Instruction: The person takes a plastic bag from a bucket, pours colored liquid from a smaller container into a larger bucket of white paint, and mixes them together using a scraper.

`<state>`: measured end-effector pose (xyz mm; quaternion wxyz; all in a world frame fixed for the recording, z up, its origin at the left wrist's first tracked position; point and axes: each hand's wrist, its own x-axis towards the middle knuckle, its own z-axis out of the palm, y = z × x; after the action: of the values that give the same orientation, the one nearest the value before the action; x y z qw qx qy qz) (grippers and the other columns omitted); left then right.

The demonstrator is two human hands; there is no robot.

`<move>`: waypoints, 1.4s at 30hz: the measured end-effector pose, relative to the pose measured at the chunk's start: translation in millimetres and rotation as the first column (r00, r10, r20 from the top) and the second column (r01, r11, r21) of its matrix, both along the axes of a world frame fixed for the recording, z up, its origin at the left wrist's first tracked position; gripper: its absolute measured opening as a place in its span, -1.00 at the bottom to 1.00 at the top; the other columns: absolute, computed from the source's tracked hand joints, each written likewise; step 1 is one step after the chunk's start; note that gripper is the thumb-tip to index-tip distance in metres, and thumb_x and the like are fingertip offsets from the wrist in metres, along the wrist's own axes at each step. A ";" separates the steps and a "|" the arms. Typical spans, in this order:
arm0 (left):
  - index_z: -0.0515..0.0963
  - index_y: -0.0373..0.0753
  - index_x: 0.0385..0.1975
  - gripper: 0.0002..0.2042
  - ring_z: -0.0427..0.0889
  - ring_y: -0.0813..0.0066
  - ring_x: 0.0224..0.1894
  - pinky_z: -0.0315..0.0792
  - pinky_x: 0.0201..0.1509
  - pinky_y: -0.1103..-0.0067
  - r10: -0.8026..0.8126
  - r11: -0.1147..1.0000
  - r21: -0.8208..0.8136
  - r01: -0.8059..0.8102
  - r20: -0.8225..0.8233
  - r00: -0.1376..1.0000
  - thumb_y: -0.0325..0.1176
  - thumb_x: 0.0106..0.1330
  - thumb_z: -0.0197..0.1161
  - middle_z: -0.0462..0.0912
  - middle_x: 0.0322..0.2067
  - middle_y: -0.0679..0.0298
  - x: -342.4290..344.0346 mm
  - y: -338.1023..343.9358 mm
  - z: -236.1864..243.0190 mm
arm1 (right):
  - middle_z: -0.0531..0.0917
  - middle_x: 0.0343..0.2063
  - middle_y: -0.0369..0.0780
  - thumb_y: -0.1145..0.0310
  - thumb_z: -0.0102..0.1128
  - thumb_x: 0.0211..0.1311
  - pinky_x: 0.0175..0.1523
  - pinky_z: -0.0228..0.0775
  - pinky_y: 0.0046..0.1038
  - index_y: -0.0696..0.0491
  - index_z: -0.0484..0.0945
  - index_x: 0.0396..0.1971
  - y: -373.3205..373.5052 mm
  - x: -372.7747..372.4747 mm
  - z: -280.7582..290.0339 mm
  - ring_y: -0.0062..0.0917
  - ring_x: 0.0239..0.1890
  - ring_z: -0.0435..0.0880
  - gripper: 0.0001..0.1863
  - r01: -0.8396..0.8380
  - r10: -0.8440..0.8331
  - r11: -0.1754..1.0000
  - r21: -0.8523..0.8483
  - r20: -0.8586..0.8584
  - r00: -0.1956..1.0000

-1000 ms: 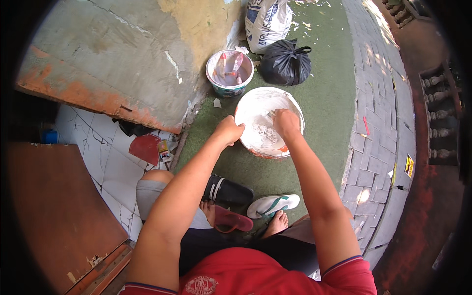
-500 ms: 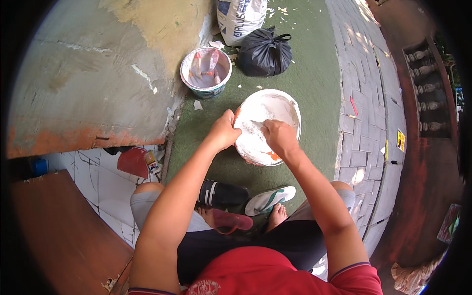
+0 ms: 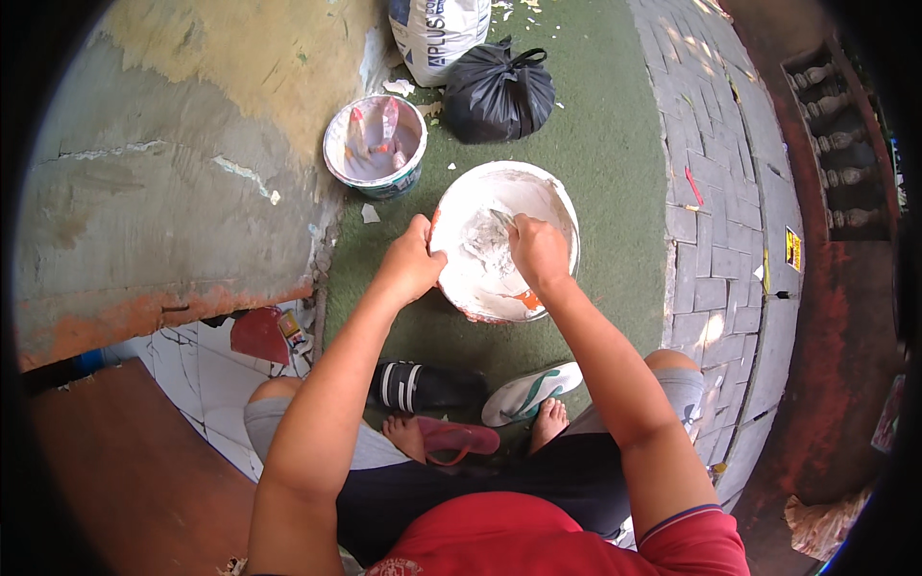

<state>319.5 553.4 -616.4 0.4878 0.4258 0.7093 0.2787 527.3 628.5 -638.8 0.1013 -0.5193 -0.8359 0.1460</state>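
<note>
Since half a second ago the right hand (image 3: 540,252) has slid a little toward the middle of the white basin (image 3: 557,206), while the left hand (image 3: 415,264) has kept its place on the near-left rim. That left hand is closed around the rim, thumb inside, steadying the basin where it sits on the green mat (image 3: 605,144) just ahead of the person's feet. The right hand is curled narrowly around a small grey tool (image 3: 499,219) whose end dips into the wet white paste (image 3: 480,254); what kind of tool it is I cannot tell. To mix well, I judge the left grip should stay firm so the basin does not spin or tip, and the strokes should scrape the wall and bottom, pulling dry smears into the wet pool. Beyond the basin stand a smaller bucket (image 3: 338,163) with packets inside, a tied black bag (image 3: 497,96) and a white sack (image 3: 437,34)
</note>
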 end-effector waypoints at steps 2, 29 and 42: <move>0.33 -0.33 -0.27 -0.74 0.60 0.05 -0.25 0.43 -0.12 0.33 -0.032 0.999 0.008 0.032 -0.037 0.999 -0.40 0.13 0.22 0.58 -0.36 -0.01 6.3 3.1 8.2 | 0.64 -0.55 -0.02 0.42 0.07 0.15 -0.34 0.52 -0.23 0.14 0.55 -0.53 0.1 -0.1 -11.3 -0.15 -0.50 0.66 -0.85 -0.061 0.063 0.997 0.048 -0.052 0.997; 0.31 -0.33 -0.18 -0.72 0.59 -0.07 -0.14 0.42 -0.06 0.27 -0.107 0.994 0.010 0.108 -0.052 0.993 -0.40 0.17 0.20 0.60 -0.28 -0.10 5.2 -2.1 14.4 | 0.64 -0.55 0.02 0.38 0.07 0.15 -0.30 0.52 -0.20 0.14 0.60 -0.53 14.4 -4.1 1.4 -0.14 -0.45 0.68 -0.82 0.069 -0.069 0.997 -0.020 0.021 0.997; 0.28 -0.32 -0.25 -0.76 0.61 0.35 -0.37 0.46 -0.27 0.41 -0.082 0.994 0.068 0.087 -0.081 0.993 -0.47 0.19 0.21 0.55 -0.39 0.10 0.3 -5.7 8.3 | 0.66 -0.40 -0.10 0.46 0.04 0.07 -0.27 0.52 -0.26 0.07 0.59 -0.49 3.5 -9.5 13.6 -0.24 -0.39 0.69 -0.88 -0.369 0.381 0.923 -0.110 0.118 0.917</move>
<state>319.8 547.7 -608.1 0.4557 0.4832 0.6986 0.2660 517.8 632.0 -625.2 -0.0088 -0.3619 -0.9179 0.1622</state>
